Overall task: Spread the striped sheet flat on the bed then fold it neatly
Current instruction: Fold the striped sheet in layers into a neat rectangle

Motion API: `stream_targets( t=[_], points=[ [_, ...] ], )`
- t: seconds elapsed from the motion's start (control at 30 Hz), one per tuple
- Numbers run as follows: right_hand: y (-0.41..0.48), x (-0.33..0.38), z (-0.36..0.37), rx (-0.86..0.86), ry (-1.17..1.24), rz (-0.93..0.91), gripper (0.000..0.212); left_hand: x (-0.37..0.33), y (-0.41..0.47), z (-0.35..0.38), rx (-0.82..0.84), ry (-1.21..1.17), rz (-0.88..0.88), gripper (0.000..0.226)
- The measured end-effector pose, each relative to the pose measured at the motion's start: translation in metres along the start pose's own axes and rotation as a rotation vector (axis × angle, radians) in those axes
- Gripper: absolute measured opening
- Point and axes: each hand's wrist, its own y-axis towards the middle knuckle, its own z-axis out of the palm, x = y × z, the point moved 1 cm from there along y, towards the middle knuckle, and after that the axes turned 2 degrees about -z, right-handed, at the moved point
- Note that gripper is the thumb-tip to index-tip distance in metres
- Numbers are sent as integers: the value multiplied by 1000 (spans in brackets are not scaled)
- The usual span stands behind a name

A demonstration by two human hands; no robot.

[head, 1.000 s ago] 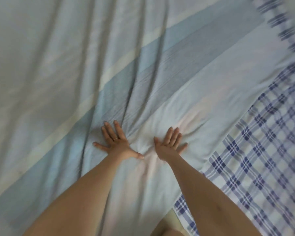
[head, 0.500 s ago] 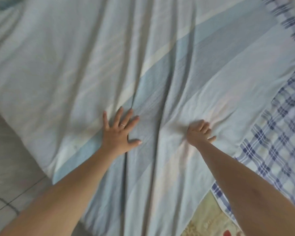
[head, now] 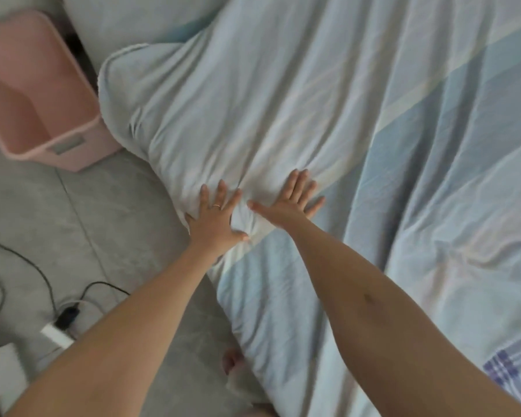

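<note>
The striped sheet, pale blue with wide white, cream and grey-blue bands, lies spread over the bed with long creases running away from me. Its left edge drapes over the bed's side. My left hand, a ring on one finger, presses flat on the sheet right at that edge, fingers apart. My right hand lies flat beside it, palm down, fingers spread. A small bunch of cloth is puckered between the two thumbs. Neither hand grips the fabric.
A pink plastic bin stands on the grey tiled floor left of the bed. Black cables and a power strip lie on the floor lower left. A blue checked bedsheet shows at the lower right.
Both hands have moved left across the sheet to the bed's left edge. The right hand, curled half a second ago, is flat and spread. The view has swung left, showing floor and bin.
</note>
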Motion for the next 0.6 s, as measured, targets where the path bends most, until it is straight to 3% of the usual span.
stream_targets(
  t=[0.17,0.4,0.5,0.6],
  points=[
    [-7,0,-7,72,-15,35,130,8,9,-27,200,127,88,93],
    [-7,17,-26,147,-8,74,122,5,48,-98,470,257,158,60],
    [-4,17,-31,170,-31,101,120,-1,76,-116,524,306,171,44],
    [-2,18,-32,212,-40,111,120,-7,100,-137,434,222,142,31]
  ],
)
